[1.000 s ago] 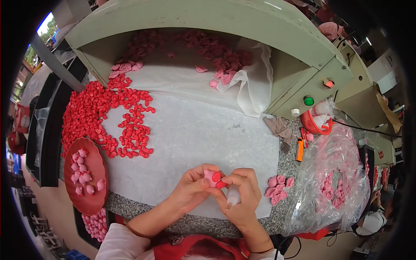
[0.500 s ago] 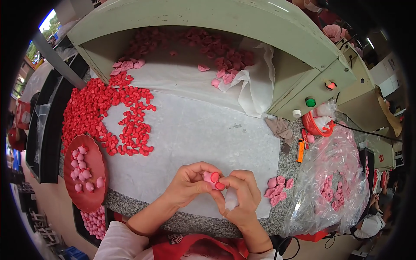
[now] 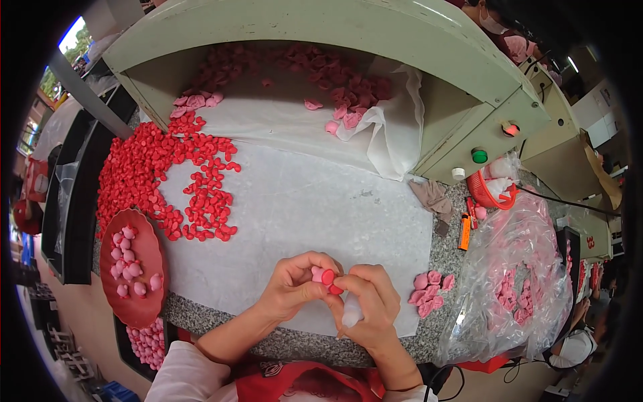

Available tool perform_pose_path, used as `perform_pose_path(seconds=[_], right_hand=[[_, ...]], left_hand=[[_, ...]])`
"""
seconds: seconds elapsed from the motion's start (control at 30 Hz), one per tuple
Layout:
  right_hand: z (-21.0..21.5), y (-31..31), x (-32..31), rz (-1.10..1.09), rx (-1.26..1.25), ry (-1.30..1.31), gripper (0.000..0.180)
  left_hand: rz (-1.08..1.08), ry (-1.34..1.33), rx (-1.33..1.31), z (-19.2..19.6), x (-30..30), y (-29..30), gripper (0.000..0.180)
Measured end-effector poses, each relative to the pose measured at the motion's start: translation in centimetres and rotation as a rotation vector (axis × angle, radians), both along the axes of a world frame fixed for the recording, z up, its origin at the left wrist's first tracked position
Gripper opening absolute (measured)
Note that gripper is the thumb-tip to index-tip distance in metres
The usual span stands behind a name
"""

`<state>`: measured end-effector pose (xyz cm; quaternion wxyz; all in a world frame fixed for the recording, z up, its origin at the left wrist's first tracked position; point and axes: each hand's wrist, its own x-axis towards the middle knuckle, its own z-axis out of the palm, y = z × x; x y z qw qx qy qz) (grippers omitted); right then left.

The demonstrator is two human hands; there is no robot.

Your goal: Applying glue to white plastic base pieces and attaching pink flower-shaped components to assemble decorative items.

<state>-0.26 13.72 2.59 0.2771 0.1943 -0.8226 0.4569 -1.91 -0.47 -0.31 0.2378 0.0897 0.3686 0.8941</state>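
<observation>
Above the near edge of the white sheet (image 3: 295,221), my left hand (image 3: 293,286) pinches a small pink rounded piece (image 3: 317,273). A glossy red two-lobed, bow-like piece (image 3: 329,279) sits against it, facing right. My right hand (image 3: 376,299) presses its thumb and forefinger at the red piece's side. A whitish translucent small bottle (image 3: 351,311) is held in the same palm, partly covered by the fingers. At the left, a red-brown scalloped dish (image 3: 137,305) carries several pink pieces with red parts (image 3: 126,256). Beyond it spreads a heap of similar red pieces (image 3: 137,171).
A pale green metal housing (image 3: 321,23) arches over the back, with pink pieces (image 3: 355,87) under it. At right are a red basket (image 3: 492,194), an orange lighter (image 3: 464,232), a cloth (image 3: 432,199), a plastic bag (image 3: 469,295) and a pink cluster (image 3: 431,295). A black tray (image 3: 144,345) sits lower left.
The pink piece with its red part has turned slightly in my fingers. My right fingers have shifted against it, and more of the translucent bottle shows.
</observation>
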Motion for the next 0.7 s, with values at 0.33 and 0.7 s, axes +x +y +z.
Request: perform_pose_path(seconds=[0.33,0.7], right_hand=[[0.0,-1.3,0.2,-0.127,-0.048,-0.058,0.026],[-0.1,-1.7,0.6,-0.075,-0.150,-0.078,0.020]], left_hand=[[-0.040,-0.207,0.312,-0.4,-0.3,0.6,0.030],[-0.049,-0.149,0.341,-0.1,-0.5,0.6,0.024]])
